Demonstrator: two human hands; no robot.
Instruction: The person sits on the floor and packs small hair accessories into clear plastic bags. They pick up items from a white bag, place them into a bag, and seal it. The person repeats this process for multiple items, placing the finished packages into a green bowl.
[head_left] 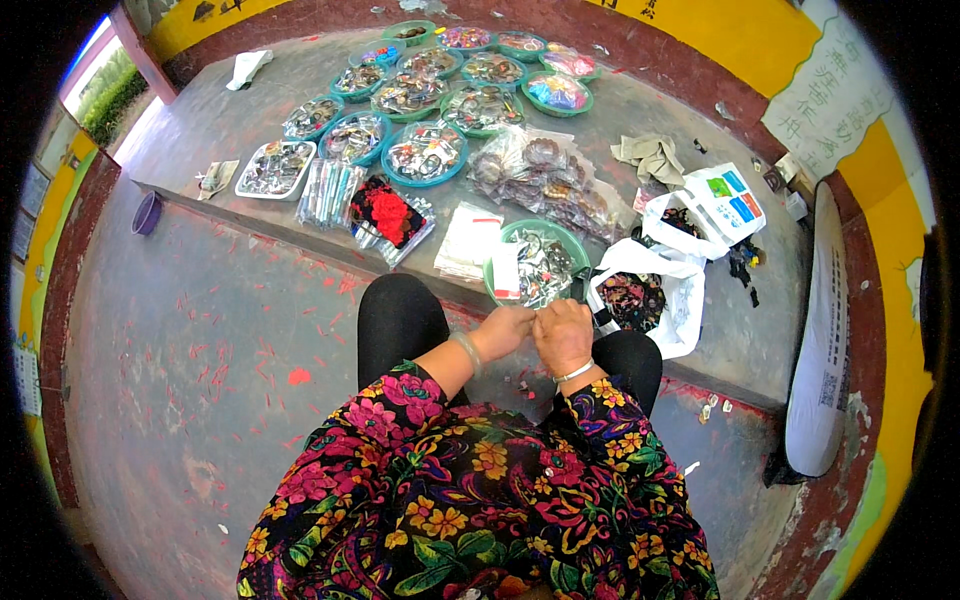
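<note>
My left hand (503, 329) and my right hand (563, 335) are held close together over my knees, fingers curled toward each other around something too small to make out. Just beyond them a green round tray (572, 238) of small packaged trinkets sits at the near edge of a raised grey concrete platform (700, 340). A pale bangle circles my left wrist and a thin bracelet my right. My sleeves are a bright floral print, my legs in black.
Several teal and green trays (425, 155) of small goods cover the platform's far part. Clear packets (545, 175), a red-flowered pack (390, 215), white plastic bags (690, 250) and a rag (650, 155) lie around. A purple bowl (146, 213) stands on the floor, a white board (825, 330) leans right.
</note>
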